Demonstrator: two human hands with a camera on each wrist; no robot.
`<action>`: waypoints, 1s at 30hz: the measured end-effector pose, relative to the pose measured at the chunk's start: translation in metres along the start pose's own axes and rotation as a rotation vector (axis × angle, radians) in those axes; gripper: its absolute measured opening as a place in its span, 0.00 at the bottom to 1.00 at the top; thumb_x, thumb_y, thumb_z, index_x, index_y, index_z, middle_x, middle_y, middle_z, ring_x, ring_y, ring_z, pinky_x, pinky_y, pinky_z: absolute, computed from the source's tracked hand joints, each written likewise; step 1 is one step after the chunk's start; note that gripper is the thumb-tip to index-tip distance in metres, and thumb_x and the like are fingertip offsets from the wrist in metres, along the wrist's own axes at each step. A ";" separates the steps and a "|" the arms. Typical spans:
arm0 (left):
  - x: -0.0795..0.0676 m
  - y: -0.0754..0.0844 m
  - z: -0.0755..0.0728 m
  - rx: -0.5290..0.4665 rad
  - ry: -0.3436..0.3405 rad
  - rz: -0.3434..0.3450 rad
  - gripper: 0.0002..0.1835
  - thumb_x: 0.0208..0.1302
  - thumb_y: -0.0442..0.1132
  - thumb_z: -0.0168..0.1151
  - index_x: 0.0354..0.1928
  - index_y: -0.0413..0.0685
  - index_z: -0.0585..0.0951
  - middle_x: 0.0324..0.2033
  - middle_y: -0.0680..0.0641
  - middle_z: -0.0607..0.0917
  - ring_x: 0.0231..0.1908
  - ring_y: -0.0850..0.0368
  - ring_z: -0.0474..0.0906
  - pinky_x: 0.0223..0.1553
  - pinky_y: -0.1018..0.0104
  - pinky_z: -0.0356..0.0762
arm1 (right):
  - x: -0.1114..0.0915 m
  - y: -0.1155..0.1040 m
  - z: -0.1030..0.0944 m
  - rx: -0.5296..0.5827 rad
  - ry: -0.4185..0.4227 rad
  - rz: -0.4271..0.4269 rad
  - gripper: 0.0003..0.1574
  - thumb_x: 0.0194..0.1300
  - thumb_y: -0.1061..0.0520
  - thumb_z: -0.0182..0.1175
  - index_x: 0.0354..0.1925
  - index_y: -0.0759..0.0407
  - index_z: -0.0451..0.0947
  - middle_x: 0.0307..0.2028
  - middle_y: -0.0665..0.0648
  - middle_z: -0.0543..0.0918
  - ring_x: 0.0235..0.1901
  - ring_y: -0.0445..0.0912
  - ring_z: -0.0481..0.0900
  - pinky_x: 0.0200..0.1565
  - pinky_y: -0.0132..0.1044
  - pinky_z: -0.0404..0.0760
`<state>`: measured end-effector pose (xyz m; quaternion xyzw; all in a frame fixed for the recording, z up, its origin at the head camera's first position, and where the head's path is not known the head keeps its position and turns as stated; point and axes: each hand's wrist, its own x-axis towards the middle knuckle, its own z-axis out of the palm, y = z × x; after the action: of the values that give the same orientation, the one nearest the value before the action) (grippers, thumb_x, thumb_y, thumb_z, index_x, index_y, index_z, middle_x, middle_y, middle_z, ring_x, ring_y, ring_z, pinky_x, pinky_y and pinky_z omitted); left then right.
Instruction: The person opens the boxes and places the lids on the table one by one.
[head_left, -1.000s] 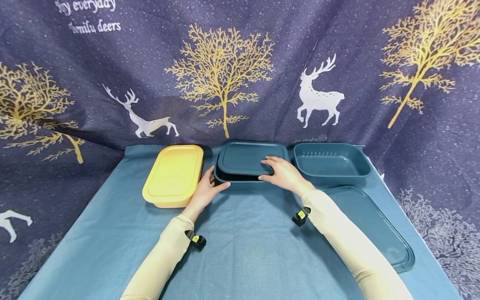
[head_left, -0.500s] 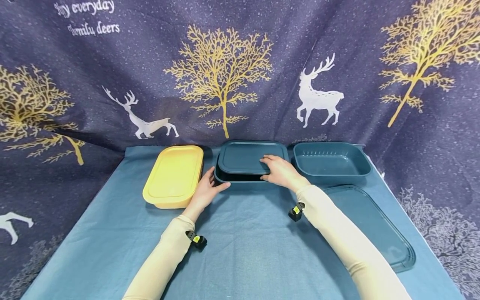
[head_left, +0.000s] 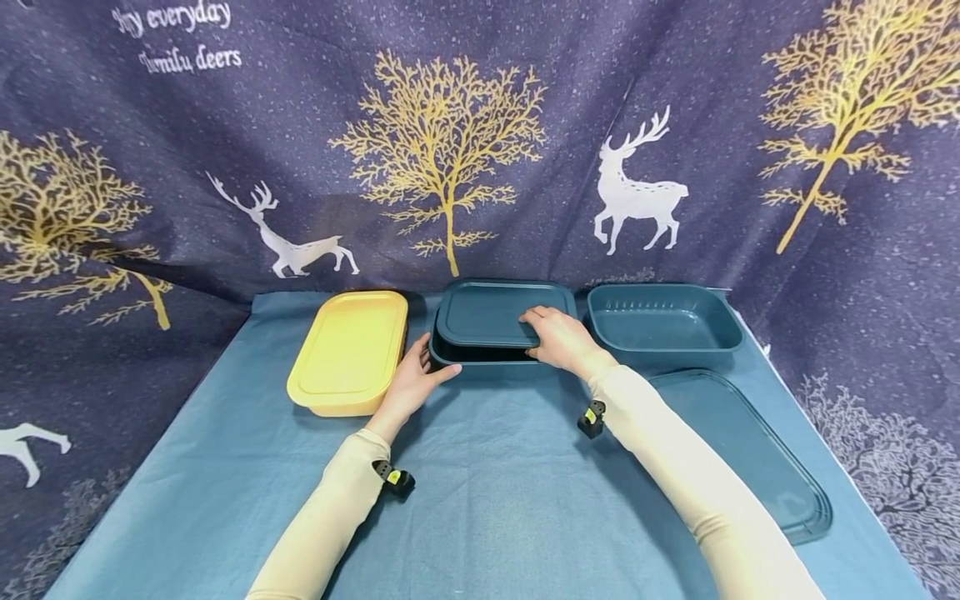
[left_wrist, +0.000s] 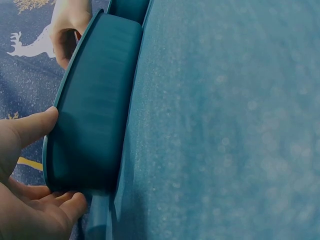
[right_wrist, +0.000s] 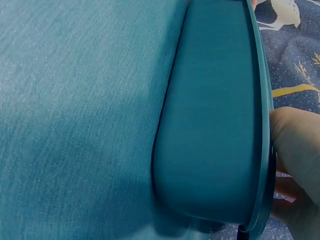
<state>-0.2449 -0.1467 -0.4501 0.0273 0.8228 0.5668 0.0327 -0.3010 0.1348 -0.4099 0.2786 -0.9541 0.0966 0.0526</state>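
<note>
A dark teal lunch box [head_left: 487, 371] stands at the back middle in the head view. Its matching lid [head_left: 502, 312] sits askew over it, and a dark gap shows along the front. With thumb on the front rim and fingers round the left end, my left hand [head_left: 411, 385] holds the box. In the left wrist view the box's side wall [left_wrist: 95, 100] fills the space beside that thumb. My right hand [head_left: 566, 342] pinches the lid's front right part, fingers on top and thumb at the front edge. In the right wrist view, the rim partly hides those fingers.
Left of the middle box is a yellow lidded box [head_left: 351, 350], close to my left hand. An open teal box [head_left: 663, 321] stands at the back right. In front of it a larger teal lid [head_left: 738, 446] lies flat, partly under my right sleeve. A patterned curtain [head_left: 495, 167] hangs behind.
My right hand has shifted slightly left and away from me, and the lid's front edge has moved a little backward. My left hand stays at the box's left end.
</note>
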 end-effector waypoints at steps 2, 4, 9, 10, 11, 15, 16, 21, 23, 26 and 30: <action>0.000 0.000 0.000 -0.001 0.000 0.002 0.51 0.65 0.46 0.71 0.80 0.42 0.49 0.77 0.38 0.56 0.75 0.44 0.56 0.73 0.52 0.58 | 0.001 0.000 0.000 -0.001 -0.003 -0.002 0.37 0.59 0.53 0.75 0.64 0.60 0.76 0.61 0.62 0.78 0.61 0.57 0.76 0.58 0.52 0.77; -0.001 0.000 -0.001 -0.003 0.002 0.003 0.51 0.65 0.46 0.71 0.80 0.41 0.49 0.77 0.38 0.56 0.75 0.44 0.55 0.73 0.52 0.58 | 0.001 0.000 0.000 0.005 -0.006 -0.003 0.37 0.59 0.54 0.75 0.64 0.60 0.76 0.61 0.62 0.78 0.60 0.57 0.76 0.57 0.51 0.78; 0.000 -0.001 -0.001 -0.013 0.005 -0.002 0.51 0.65 0.45 0.71 0.80 0.42 0.49 0.77 0.38 0.55 0.75 0.43 0.56 0.72 0.51 0.58 | 0.001 0.001 0.000 0.017 -0.002 -0.004 0.36 0.58 0.55 0.76 0.63 0.60 0.77 0.61 0.62 0.78 0.60 0.57 0.76 0.57 0.51 0.78; 0.000 -0.002 -0.001 -0.014 0.005 -0.005 0.51 0.65 0.45 0.71 0.80 0.42 0.49 0.77 0.38 0.55 0.75 0.43 0.56 0.72 0.51 0.59 | 0.001 0.001 0.000 0.017 -0.002 -0.005 0.36 0.59 0.55 0.76 0.63 0.60 0.77 0.61 0.62 0.78 0.60 0.57 0.76 0.57 0.51 0.78; 0.000 -0.003 0.000 -0.014 0.004 -0.009 0.51 0.65 0.45 0.71 0.80 0.42 0.49 0.77 0.38 0.55 0.75 0.42 0.56 0.72 0.51 0.59 | 0.001 0.002 0.001 0.017 0.001 -0.006 0.36 0.59 0.54 0.76 0.63 0.60 0.77 0.60 0.62 0.78 0.60 0.57 0.76 0.58 0.52 0.78; 0.001 -0.004 0.000 -0.001 0.003 -0.021 0.51 0.65 0.45 0.71 0.80 0.43 0.49 0.77 0.38 0.54 0.75 0.42 0.56 0.72 0.50 0.60 | 0.000 0.003 0.002 0.021 0.013 -0.006 0.36 0.59 0.52 0.75 0.63 0.59 0.77 0.61 0.61 0.78 0.61 0.57 0.76 0.58 0.52 0.78; 0.001 -0.004 0.000 0.002 0.005 -0.023 0.51 0.65 0.45 0.71 0.80 0.43 0.49 0.77 0.38 0.54 0.75 0.42 0.56 0.72 0.50 0.60 | 0.000 0.004 0.003 0.022 0.017 -0.007 0.36 0.60 0.51 0.75 0.63 0.59 0.77 0.61 0.61 0.78 0.61 0.57 0.76 0.58 0.52 0.78; -0.001 -0.002 0.000 0.011 0.009 -0.018 0.52 0.64 0.47 0.72 0.80 0.45 0.50 0.77 0.39 0.54 0.74 0.42 0.56 0.72 0.51 0.60 | -0.001 0.006 0.004 0.028 0.043 -0.014 0.35 0.61 0.46 0.73 0.63 0.57 0.78 0.61 0.60 0.79 0.60 0.55 0.77 0.55 0.52 0.80; -0.001 -0.002 0.000 0.010 0.007 -0.015 0.51 0.64 0.47 0.71 0.80 0.45 0.50 0.77 0.39 0.54 0.74 0.42 0.56 0.72 0.51 0.60 | 0.000 0.007 0.005 0.033 0.058 -0.017 0.35 0.61 0.46 0.73 0.63 0.57 0.79 0.60 0.60 0.80 0.59 0.55 0.78 0.54 0.52 0.80; -0.001 -0.002 0.000 0.006 0.003 -0.013 0.51 0.64 0.47 0.71 0.80 0.45 0.50 0.77 0.39 0.54 0.74 0.42 0.56 0.72 0.51 0.59 | 0.000 0.008 0.004 0.043 0.075 -0.019 0.34 0.61 0.45 0.73 0.62 0.56 0.80 0.59 0.59 0.81 0.58 0.54 0.78 0.54 0.51 0.80; 0.000 -0.003 -0.001 0.004 0.002 -0.012 0.51 0.64 0.47 0.71 0.80 0.45 0.50 0.77 0.39 0.54 0.75 0.42 0.55 0.72 0.51 0.59 | 0.000 0.010 0.004 0.074 0.084 -0.017 0.34 0.61 0.45 0.73 0.61 0.56 0.80 0.59 0.59 0.81 0.58 0.54 0.78 0.55 0.52 0.80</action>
<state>-0.2453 -0.1484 -0.4525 0.0218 0.8242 0.5648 0.0350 -0.3066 0.1420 -0.4154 0.2842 -0.9444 0.1430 0.0830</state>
